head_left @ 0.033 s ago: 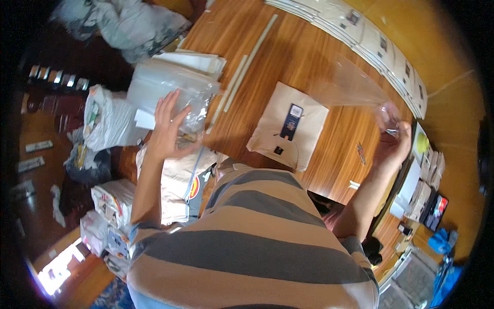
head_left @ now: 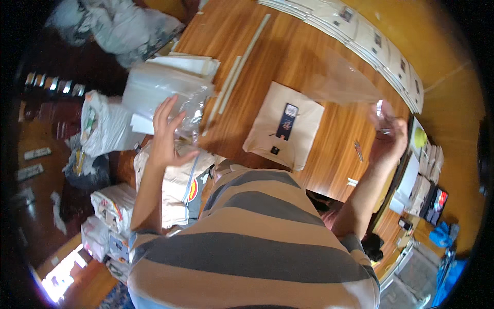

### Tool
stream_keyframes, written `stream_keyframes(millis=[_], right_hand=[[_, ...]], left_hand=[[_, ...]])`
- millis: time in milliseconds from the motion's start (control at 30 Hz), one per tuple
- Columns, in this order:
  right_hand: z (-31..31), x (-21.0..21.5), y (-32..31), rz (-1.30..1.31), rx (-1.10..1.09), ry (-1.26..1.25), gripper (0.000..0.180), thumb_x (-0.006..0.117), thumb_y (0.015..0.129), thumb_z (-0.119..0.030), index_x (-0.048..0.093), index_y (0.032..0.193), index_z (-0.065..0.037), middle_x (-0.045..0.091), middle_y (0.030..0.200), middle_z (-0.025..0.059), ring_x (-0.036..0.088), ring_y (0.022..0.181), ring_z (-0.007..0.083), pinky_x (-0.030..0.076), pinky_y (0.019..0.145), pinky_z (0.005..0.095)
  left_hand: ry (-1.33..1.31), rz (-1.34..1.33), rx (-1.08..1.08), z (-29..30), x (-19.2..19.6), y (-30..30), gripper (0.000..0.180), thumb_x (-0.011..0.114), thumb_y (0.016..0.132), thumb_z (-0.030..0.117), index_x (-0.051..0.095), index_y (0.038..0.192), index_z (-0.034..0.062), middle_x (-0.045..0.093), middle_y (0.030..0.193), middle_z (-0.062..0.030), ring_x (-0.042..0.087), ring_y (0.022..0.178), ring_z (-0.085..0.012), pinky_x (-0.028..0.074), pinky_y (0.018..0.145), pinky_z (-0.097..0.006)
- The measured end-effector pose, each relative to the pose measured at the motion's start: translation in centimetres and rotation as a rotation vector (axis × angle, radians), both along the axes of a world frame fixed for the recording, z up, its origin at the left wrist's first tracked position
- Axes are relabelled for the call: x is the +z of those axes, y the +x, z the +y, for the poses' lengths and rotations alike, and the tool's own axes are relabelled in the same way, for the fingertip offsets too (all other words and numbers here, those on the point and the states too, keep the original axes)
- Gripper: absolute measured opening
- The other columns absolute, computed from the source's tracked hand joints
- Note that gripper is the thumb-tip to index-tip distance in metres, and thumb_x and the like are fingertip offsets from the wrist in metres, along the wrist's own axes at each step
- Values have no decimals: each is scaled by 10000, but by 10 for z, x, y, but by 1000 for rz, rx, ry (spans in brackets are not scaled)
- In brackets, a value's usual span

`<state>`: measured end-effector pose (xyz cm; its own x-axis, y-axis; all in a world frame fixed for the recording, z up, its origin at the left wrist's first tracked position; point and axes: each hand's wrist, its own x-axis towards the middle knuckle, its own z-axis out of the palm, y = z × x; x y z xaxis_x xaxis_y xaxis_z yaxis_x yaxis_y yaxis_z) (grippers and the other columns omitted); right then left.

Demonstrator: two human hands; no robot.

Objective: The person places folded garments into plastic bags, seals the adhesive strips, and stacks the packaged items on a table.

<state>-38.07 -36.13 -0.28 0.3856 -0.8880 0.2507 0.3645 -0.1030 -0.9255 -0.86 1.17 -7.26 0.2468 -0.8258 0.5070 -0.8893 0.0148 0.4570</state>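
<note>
My left hand (head_left: 167,131) hovers with its fingers spread beside a stack of clear plastic bags (head_left: 149,85) on the left of the table. Nothing is in it. Over at the right, the closed fingers of my right hand (head_left: 392,138) grip a clear plastic bag (head_left: 350,80), which stretches out toward the middle, blurred and see-through. Between my hands a folded cream garment (head_left: 309,121) lies flat, its collar side toward me. A dark blue hang tag (head_left: 286,122) rests on top of it.
Packed garments (head_left: 383,54) line the far right edge. Two thin pale strips (head_left: 242,62) lie left of the garment. Small orange-handled snips (head_left: 358,150) rest near my right forearm. Pale clothing (head_left: 175,188) is heaped below my left hand; a white sack (head_left: 105,121) stands farther left.
My left hand has drawn slightly back toward me, its thumb more plainly apart. The bag in my right hand has shifted a little. The whole view has slid slightly.
</note>
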Motion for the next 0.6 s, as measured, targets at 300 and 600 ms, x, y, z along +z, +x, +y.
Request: stream_keyframes(millis=[300, 600], right_hand=[[39, -46, -31, 176, 363, 23, 293, 622, 1015, -321, 513, 1010, -49, 665, 1240, 365, 725, 1084, 444, 600, 943, 525], [52, -131, 18, 44, 886, 841, 1426, 589, 682, -975, 207, 1629, 20, 627, 1329, 348, 674, 1193, 430, 520, 1043, 551]], left_hand=[[55, 1789, -402, -209, -66, -118, 621, 594, 1051, 435, 450, 1494, 24, 642, 1342, -178, 661, 1218, -327, 513, 1062, -481], [640, 1202, -592, -285, -17, -81, 306, 619, 1066, 217, 633, 1345, 91, 694, 1298, -111, 763, 736, -185, 589, 551, -281]])
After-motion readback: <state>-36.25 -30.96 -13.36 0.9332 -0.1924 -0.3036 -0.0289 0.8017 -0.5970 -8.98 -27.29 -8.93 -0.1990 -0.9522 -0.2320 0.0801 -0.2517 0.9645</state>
